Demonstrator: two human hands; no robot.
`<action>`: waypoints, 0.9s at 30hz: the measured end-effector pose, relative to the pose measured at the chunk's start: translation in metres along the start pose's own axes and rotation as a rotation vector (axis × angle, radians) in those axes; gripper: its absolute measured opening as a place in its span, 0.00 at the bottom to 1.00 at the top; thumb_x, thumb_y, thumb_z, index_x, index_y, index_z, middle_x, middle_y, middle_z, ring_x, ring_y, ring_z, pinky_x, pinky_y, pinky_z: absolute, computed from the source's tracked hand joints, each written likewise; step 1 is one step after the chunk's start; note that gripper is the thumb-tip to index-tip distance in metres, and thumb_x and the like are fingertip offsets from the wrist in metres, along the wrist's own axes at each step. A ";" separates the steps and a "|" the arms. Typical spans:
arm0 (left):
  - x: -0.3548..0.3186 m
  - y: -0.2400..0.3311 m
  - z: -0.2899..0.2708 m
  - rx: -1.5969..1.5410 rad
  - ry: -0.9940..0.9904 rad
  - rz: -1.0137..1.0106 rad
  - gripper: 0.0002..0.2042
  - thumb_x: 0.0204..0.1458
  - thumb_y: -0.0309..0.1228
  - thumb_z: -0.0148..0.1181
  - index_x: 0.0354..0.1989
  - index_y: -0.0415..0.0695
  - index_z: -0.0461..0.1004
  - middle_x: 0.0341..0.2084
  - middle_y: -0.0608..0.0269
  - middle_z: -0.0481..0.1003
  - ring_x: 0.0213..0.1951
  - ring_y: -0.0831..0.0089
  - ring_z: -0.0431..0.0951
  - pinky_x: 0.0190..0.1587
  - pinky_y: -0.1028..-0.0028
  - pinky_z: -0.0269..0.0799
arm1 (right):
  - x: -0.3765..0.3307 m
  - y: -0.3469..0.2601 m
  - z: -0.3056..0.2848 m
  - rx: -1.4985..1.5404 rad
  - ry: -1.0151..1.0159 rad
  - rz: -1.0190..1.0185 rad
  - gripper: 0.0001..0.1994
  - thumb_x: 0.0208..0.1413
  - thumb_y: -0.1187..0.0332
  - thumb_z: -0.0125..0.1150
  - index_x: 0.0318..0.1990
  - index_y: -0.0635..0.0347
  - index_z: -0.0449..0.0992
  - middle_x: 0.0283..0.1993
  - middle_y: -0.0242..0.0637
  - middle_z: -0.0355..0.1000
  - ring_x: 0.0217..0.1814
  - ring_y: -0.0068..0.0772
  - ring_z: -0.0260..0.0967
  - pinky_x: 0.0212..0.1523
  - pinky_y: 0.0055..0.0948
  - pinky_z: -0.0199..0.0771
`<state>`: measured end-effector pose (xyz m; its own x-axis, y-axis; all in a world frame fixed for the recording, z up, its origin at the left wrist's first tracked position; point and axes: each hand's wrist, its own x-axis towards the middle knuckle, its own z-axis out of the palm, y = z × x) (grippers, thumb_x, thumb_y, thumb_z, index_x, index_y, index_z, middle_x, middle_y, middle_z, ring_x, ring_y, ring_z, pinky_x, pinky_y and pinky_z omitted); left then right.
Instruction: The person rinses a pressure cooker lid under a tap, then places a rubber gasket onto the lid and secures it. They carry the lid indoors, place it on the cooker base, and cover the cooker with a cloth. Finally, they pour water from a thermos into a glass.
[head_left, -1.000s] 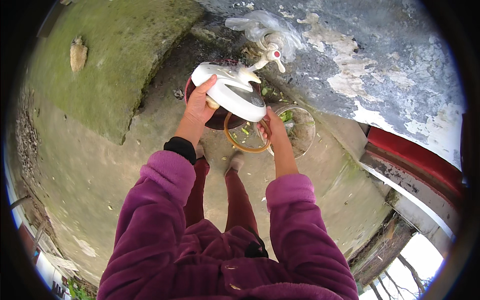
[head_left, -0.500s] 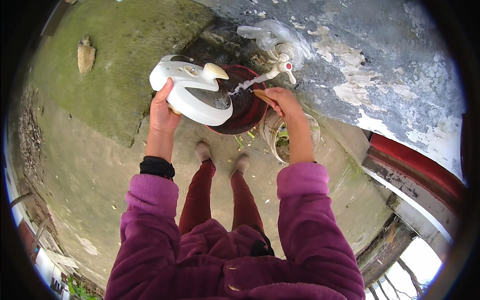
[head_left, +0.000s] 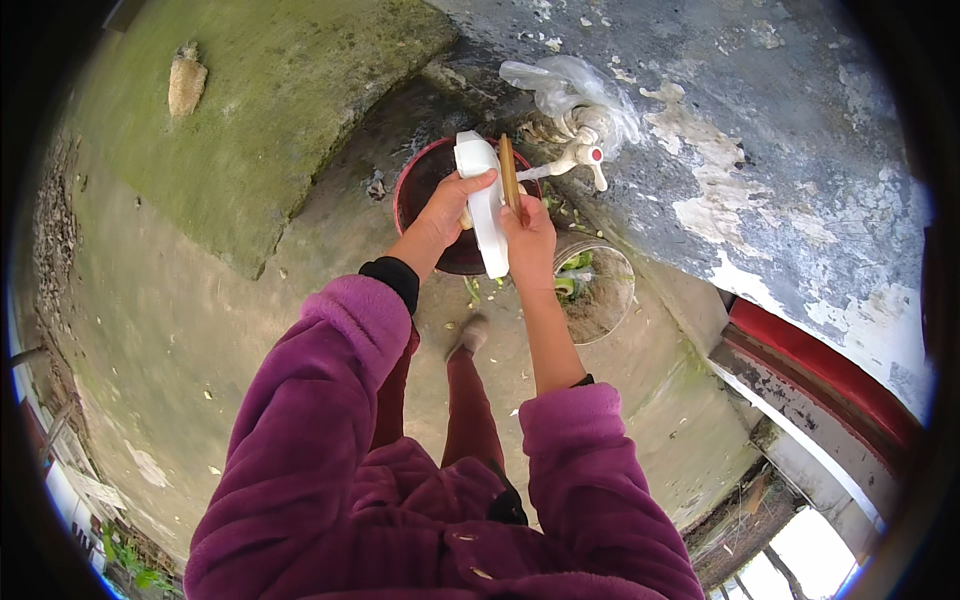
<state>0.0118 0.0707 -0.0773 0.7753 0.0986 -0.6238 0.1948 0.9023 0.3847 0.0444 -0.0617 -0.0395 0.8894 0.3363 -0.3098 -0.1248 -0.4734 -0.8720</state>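
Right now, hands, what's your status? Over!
Left grip: on white plastic piece, edge-on. Right grip: on brown ring. Running tap close by, right of ring.

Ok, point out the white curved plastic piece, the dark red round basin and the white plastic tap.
White curved plastic piece (head_left: 487, 216): head view, middle of side.
Dark red round basin (head_left: 421, 177): head view, inner left wall.
White plastic tap (head_left: 581, 156): head view, body.

White lid (head_left: 487, 215), upper centre of the frame: stands on edge, seen nearly edge-on, its long axis near vertical. Brown ring (head_left: 509, 172), just right: likewise edge-on, appearing as a narrow upright strip.
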 end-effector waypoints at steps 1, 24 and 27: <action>0.003 -0.003 0.003 -0.008 -0.009 0.000 0.18 0.52 0.35 0.63 0.49 0.43 0.69 0.39 0.63 0.76 0.40 0.69 0.77 0.44 0.68 0.74 | -0.008 0.000 -0.004 -0.142 0.000 -0.030 0.13 0.56 0.72 0.57 0.48 0.66 0.70 0.39 0.33 0.69 0.38 0.24 0.65 0.44 0.24 0.66; -0.008 0.007 0.001 -0.029 -0.154 -0.015 0.19 0.57 0.42 0.56 0.51 0.42 0.70 0.41 0.61 0.76 0.42 0.71 0.77 0.47 0.69 0.74 | -0.006 -0.018 -0.019 -0.096 -0.271 -0.302 0.24 0.59 0.63 0.54 0.61 0.61 0.63 0.63 0.45 0.54 0.66 0.40 0.53 0.63 0.33 0.55; -0.014 0.009 -0.005 -0.022 -0.164 0.010 0.19 0.56 0.41 0.58 0.49 0.40 0.71 0.39 0.61 0.76 0.40 0.71 0.77 0.45 0.69 0.74 | -0.014 -0.020 -0.012 -0.139 -0.229 -0.328 0.26 0.59 0.61 0.53 0.62 0.65 0.58 0.63 0.48 0.55 0.64 0.43 0.56 0.62 0.36 0.57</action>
<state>-0.0002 0.0796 -0.0685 0.8649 0.0391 -0.5004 0.1753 0.9106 0.3742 0.0398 -0.0663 -0.0132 0.7494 0.6523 -0.1138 0.2234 -0.4109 -0.8839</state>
